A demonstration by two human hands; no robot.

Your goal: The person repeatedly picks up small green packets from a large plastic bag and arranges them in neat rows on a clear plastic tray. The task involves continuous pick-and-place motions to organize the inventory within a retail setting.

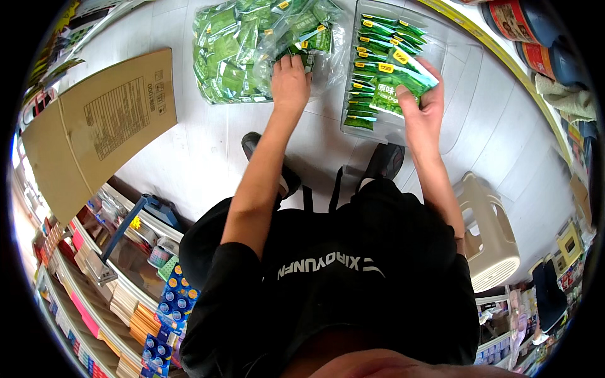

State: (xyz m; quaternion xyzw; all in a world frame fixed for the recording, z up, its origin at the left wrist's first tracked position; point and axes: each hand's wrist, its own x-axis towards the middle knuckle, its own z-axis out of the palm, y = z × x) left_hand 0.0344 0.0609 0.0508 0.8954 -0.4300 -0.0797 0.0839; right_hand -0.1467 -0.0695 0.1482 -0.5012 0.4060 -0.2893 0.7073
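Observation:
My left hand [291, 84] reaches into the mouth of a large clear plastic bag [227, 61] full of small green snack packets; its fingertips are partly hidden by plastic and packets, so a grip cannot be made out. My right hand [425, 106] holds green snack packets [390, 92], fanned out with the thumb on top, over a clear plastic bin [397, 134]. Inside the bin, along its left side, a row of similar packets [363, 87] stands closely overlapped, with a shorter second row [409, 35] beside its far end.
A large cardboard piece [113, 113] lies at the left. A beige plastic stool [494, 236] is at the lower right. Stocked shelves [118, 283] run along the lower left, and a yellow-edged shelf [501, 52] curves along the right. My shoes [385, 160] are close to the bin.

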